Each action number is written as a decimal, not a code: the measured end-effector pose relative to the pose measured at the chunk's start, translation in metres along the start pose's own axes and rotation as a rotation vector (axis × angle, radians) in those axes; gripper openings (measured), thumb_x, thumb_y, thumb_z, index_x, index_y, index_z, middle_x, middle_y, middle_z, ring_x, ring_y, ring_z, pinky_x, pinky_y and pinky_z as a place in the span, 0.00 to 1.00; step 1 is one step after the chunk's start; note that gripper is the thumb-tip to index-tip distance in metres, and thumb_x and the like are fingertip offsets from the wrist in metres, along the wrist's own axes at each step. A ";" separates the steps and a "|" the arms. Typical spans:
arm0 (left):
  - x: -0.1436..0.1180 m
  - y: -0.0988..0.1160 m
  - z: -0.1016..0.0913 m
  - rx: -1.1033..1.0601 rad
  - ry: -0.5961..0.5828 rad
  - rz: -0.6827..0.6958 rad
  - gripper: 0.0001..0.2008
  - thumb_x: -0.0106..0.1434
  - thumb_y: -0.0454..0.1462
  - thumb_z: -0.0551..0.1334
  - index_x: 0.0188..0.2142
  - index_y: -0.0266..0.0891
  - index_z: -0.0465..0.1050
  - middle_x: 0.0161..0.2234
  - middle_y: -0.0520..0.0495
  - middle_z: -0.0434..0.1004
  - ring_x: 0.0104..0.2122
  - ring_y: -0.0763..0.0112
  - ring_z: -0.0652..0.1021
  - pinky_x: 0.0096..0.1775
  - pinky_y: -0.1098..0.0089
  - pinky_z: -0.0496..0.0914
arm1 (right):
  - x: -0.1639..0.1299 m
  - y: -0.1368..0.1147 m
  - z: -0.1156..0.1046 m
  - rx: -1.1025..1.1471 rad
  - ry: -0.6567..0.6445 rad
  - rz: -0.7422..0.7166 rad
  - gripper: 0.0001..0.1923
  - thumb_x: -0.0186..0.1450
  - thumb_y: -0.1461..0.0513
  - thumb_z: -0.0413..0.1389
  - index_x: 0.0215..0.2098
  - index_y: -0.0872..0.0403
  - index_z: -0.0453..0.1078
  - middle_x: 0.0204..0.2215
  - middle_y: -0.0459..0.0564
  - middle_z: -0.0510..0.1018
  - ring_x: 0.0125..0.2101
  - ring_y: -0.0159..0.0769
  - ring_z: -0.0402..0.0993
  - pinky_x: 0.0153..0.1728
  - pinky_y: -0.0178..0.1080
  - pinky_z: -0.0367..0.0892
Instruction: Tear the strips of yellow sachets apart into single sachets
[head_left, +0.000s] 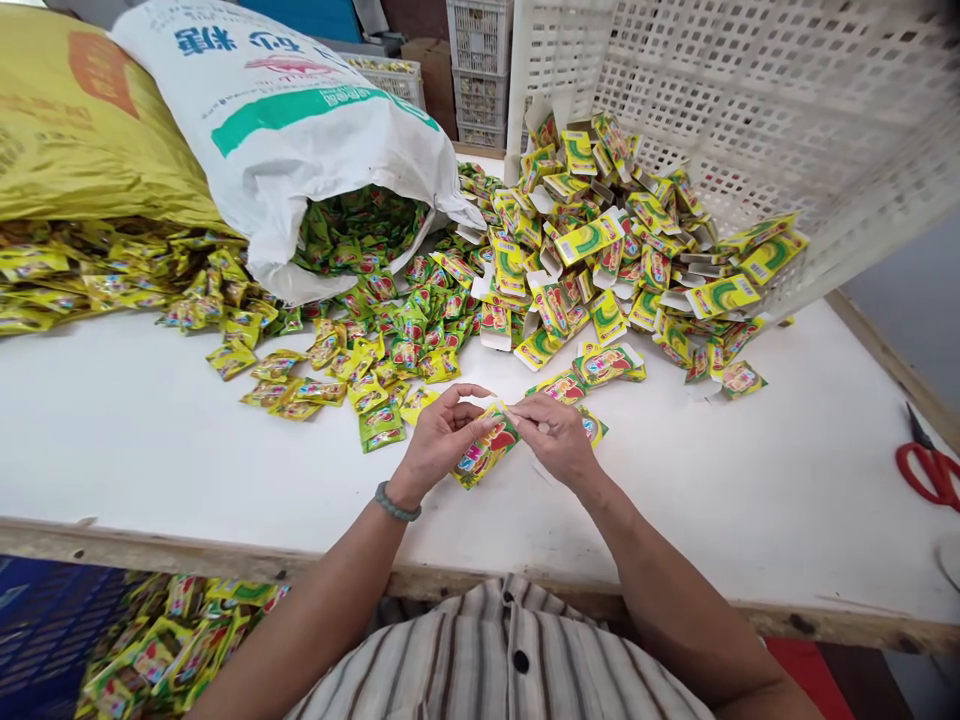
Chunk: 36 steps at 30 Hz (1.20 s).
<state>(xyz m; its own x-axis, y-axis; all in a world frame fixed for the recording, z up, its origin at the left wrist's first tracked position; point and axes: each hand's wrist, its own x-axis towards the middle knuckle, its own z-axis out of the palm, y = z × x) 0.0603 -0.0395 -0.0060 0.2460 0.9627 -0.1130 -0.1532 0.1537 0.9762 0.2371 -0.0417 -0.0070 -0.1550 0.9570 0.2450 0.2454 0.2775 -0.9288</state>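
Note:
A small yellow-green cardboard box with a watermelon picture is held at a slant just above the white table. My left hand has its thumb on the printed face, with its fingers bent around the upper end. The fingers of my right hand are closed on the flap at that same end. Beyond and beneath the right hand lie more printed boxes. Loose yellow candy packets and a green packet lie to the left of my hands. Whether anything is inside the held box is hidden.
A white sack spills green packets onto the table. Yellow packets pile up below a yellow sack. A tipped white crate spreads boxes at the back right. Red-handled scissors lie at the right edge. A blue basket holds filled boxes below.

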 end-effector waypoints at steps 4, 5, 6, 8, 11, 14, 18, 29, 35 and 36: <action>0.000 0.000 0.002 0.054 -0.042 0.007 0.23 0.52 0.44 0.72 0.43 0.38 0.69 0.30 0.47 0.79 0.28 0.67 0.79 0.29 0.72 0.71 | 0.001 0.000 -0.002 0.080 0.028 0.077 0.09 0.61 0.59 0.58 0.37 0.50 0.80 0.29 0.49 0.78 0.29 0.34 0.70 0.30 0.37 0.65; 0.000 0.000 0.003 0.064 -0.064 0.001 0.23 0.52 0.44 0.72 0.43 0.38 0.69 0.30 0.47 0.79 0.28 0.67 0.79 0.29 0.72 0.71 | 0.002 0.001 -0.003 0.109 0.039 0.098 0.10 0.60 0.59 0.59 0.37 0.49 0.80 0.29 0.49 0.78 0.29 0.34 0.70 0.30 0.37 0.65; 0.000 0.000 0.003 0.068 -0.086 -0.010 0.22 0.52 0.44 0.72 0.43 0.38 0.70 0.29 0.47 0.79 0.28 0.67 0.78 0.29 0.72 0.70 | 0.002 0.001 -0.004 0.132 0.043 0.114 0.10 0.60 0.58 0.59 0.37 0.49 0.80 0.30 0.49 0.78 0.29 0.34 0.70 0.30 0.37 0.65; 0.000 0.001 0.004 0.048 -0.103 -0.036 0.22 0.51 0.44 0.72 0.42 0.37 0.70 0.28 0.47 0.79 0.26 0.67 0.78 0.28 0.72 0.70 | 0.004 0.002 -0.005 0.163 0.024 0.131 0.09 0.59 0.57 0.60 0.36 0.48 0.80 0.31 0.49 0.78 0.31 0.34 0.71 0.31 0.37 0.66; 0.000 0.002 0.004 0.003 -0.079 -0.046 0.23 0.51 0.45 0.72 0.42 0.37 0.70 0.28 0.47 0.79 0.26 0.68 0.78 0.27 0.73 0.70 | 0.004 0.004 -0.007 0.207 -0.023 0.161 0.10 0.58 0.55 0.62 0.37 0.47 0.81 0.31 0.48 0.78 0.33 0.34 0.72 0.35 0.38 0.67; 0.001 0.002 0.002 -0.006 -0.069 -0.052 0.22 0.53 0.45 0.71 0.42 0.37 0.70 0.29 0.47 0.79 0.26 0.69 0.78 0.27 0.74 0.70 | 0.004 0.006 -0.008 0.219 -0.039 0.187 0.11 0.57 0.55 0.63 0.37 0.47 0.81 0.29 0.48 0.77 0.32 0.33 0.71 0.34 0.37 0.66; 0.000 0.001 0.000 -0.099 -0.093 -0.091 0.21 0.53 0.44 0.71 0.42 0.38 0.69 0.29 0.47 0.80 0.25 0.69 0.78 0.26 0.74 0.70 | 0.004 0.006 -0.008 0.244 -0.053 0.229 0.10 0.57 0.56 0.63 0.37 0.48 0.81 0.26 0.47 0.75 0.28 0.31 0.68 0.29 0.36 0.63; 0.001 -0.001 0.007 -0.144 0.024 -0.042 0.26 0.52 0.44 0.72 0.45 0.40 0.63 0.28 0.50 0.79 0.24 0.69 0.78 0.26 0.74 0.70 | -0.003 -0.006 0.000 0.059 -0.049 0.042 0.16 0.62 0.63 0.55 0.46 0.46 0.77 0.32 0.48 0.72 0.33 0.34 0.68 0.35 0.38 0.65; 0.001 -0.007 0.011 -0.166 0.154 0.022 0.25 0.51 0.43 0.72 0.44 0.40 0.63 0.25 0.54 0.77 0.22 0.75 0.74 0.26 0.77 0.68 | -0.016 -0.010 0.037 -0.416 0.192 -0.186 0.23 0.63 0.65 0.51 0.56 0.57 0.69 0.36 0.56 0.73 0.40 0.43 0.68 0.45 0.47 0.65; 0.002 -0.008 0.011 -0.162 0.164 0.022 0.25 0.51 0.44 0.72 0.44 0.40 0.63 0.25 0.54 0.77 0.21 0.75 0.74 0.25 0.77 0.67 | -0.017 -0.010 0.041 -0.459 0.193 -0.212 0.23 0.63 0.66 0.51 0.57 0.58 0.68 0.38 0.57 0.74 0.41 0.44 0.68 0.46 0.48 0.65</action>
<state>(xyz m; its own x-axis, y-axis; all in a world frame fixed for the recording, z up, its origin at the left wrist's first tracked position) 0.0727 -0.0418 -0.0120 0.0837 0.9875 -0.1338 -0.3113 0.1535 0.9379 0.1981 -0.0640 -0.0132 -0.0788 0.8622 0.5003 0.6276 0.4329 -0.6471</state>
